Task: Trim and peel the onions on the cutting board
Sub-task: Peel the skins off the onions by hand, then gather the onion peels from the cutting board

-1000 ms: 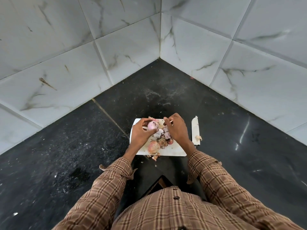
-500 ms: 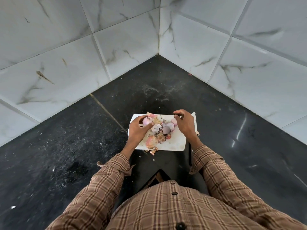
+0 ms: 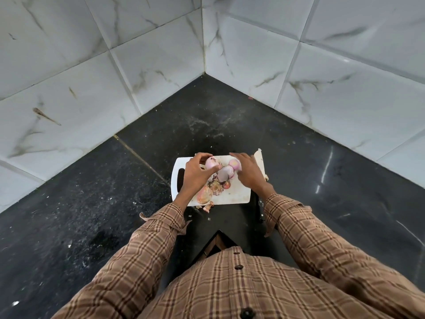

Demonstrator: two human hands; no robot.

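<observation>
1. Two tiled walls [image 3: 161,72] close the black counter [image 3: 230,125] behind into a corner.
2. Onions [image 3: 226,172] and peel scraps [image 3: 216,186] crowd the middle of the cutting board [image 3: 239,195]; its near right corner lies bare.
3. A knife [image 3: 259,157] borders the board's right edge.

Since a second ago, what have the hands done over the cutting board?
The right hand drew back from the left hand toward the board's right side and now touches a peeled onion there. The left hand still holds its onion. The cutting board, the unpeeled onion and the knife stayed put.
</observation>
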